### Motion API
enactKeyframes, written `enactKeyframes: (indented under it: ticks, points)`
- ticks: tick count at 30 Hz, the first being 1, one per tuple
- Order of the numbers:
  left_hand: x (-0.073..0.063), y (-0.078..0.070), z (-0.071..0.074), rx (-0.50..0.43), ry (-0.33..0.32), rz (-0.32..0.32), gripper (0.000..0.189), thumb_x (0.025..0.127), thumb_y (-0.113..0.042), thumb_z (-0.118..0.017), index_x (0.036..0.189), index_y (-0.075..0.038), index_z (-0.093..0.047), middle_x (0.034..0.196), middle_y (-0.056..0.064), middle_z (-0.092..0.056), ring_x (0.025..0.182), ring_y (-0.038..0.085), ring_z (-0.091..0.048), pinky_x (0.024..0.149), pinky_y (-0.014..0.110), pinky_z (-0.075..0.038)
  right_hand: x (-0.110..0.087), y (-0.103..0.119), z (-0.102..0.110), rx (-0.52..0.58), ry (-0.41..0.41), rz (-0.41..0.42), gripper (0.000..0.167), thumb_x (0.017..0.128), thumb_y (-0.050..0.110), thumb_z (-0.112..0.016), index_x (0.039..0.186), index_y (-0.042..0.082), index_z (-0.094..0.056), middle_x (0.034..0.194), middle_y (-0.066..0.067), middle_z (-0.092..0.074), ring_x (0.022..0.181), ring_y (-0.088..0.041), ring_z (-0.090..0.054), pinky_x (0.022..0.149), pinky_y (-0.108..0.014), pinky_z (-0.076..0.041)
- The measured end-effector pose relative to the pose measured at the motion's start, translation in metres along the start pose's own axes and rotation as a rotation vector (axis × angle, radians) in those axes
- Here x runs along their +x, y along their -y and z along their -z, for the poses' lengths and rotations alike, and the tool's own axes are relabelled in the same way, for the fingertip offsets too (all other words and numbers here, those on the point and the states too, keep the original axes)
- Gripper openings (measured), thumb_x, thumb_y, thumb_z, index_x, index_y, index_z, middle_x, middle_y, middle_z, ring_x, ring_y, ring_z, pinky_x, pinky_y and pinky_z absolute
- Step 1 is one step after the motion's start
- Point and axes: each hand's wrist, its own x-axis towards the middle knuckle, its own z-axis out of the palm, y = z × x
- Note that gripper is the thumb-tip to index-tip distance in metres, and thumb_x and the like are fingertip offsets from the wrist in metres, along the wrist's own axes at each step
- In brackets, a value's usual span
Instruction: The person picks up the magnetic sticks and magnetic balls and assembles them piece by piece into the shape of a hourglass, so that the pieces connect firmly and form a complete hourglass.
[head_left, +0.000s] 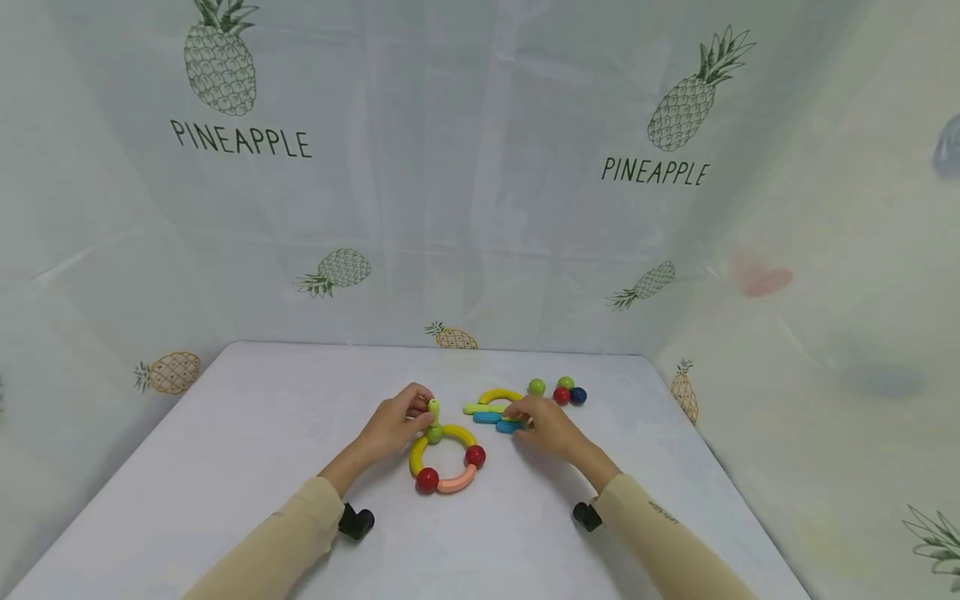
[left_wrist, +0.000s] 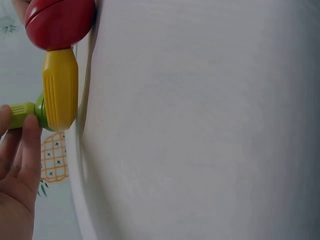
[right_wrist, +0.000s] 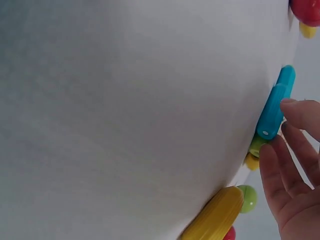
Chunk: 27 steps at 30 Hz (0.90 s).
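Observation:
My left hand [head_left: 393, 423] pinches a short yellow-green rod [head_left: 433, 410] between thumb and fingers. The rod stands upright on a green ball [head_left: 435, 434]. That ball belongs to a ring made of yellow curved pieces [head_left: 460, 434], a pink curved piece [head_left: 456, 483] and two red balls [head_left: 427, 480]. In the left wrist view the rod [left_wrist: 21, 115] meets the ball beside a yellow piece [left_wrist: 61, 92]. My right hand [head_left: 549, 427] reaches over a group of rods, its thumb and fingertips spread close around a blue rod [right_wrist: 273, 111]. Beside it lies a yellow-green rod [head_left: 480, 409].
Behind the rods lies a yellow curved piece [head_left: 498, 394]. Several loose balls sit farther back right, among them a green one [head_left: 536, 387], a red one [head_left: 562, 396] and a dark blue one [head_left: 578, 396]. Another yellow piece [right_wrist: 215, 217] shows in the right wrist view.

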Motion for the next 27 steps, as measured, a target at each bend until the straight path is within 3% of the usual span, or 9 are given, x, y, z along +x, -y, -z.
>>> enactKeyframes:
  ticks: [11,17,21,27]
  points:
    - [-0.009,0.005,0.010,0.010,-0.028,-0.011,0.026,0.102,-0.014,-0.073,0.123,-0.017,-0.059,0.113,0.000,-0.070,0.107,0.017,-0.068,0.097,0.037,-0.060,-0.002,0.002,-0.003,-0.041,0.017,0.010,0.027,0.092,0.004,-0.082,0.118,0.010,-0.078,0.110,0.001,-0.073,0.096,-0.014,-0.061,0.092,-0.040,-0.060]
    - [-0.014,0.004,0.015,0.005,-0.018,-0.010,0.026,0.102,-0.013,-0.074,0.123,-0.016,-0.058,0.113,0.001,-0.069,0.107,0.017,-0.068,0.095,0.035,-0.061,-0.003,0.003,-0.004,-0.072,0.038,0.018,0.026,0.092,0.006,-0.082,0.118,0.009,-0.079,0.104,0.001,-0.072,0.092,-0.011,-0.062,0.089,-0.032,-0.060]
    - [-0.016,0.007,0.017,0.008,-0.016,-0.006,0.026,0.102,-0.014,-0.074,0.122,-0.016,-0.057,0.113,0.000,-0.069,0.107,0.016,-0.068,0.094,0.033,-0.060,-0.003,0.004,-0.004,-0.094,0.069,0.019,0.027,0.093,0.006,-0.082,0.119,0.009,-0.079,0.101,0.001,-0.072,0.088,-0.012,-0.060,0.085,-0.029,-0.058]
    - [-0.020,0.011,0.018,0.010,-0.010,-0.026,0.026,0.102,-0.013,-0.074,0.121,-0.015,-0.058,0.112,0.000,-0.069,0.104,0.015,-0.068,0.091,0.029,-0.060,-0.005,0.007,-0.003,-0.099,0.133,0.015,0.027,0.095,0.006,-0.079,0.122,0.008,-0.077,0.104,0.001,-0.074,0.088,-0.014,-0.060,0.089,-0.034,-0.059]
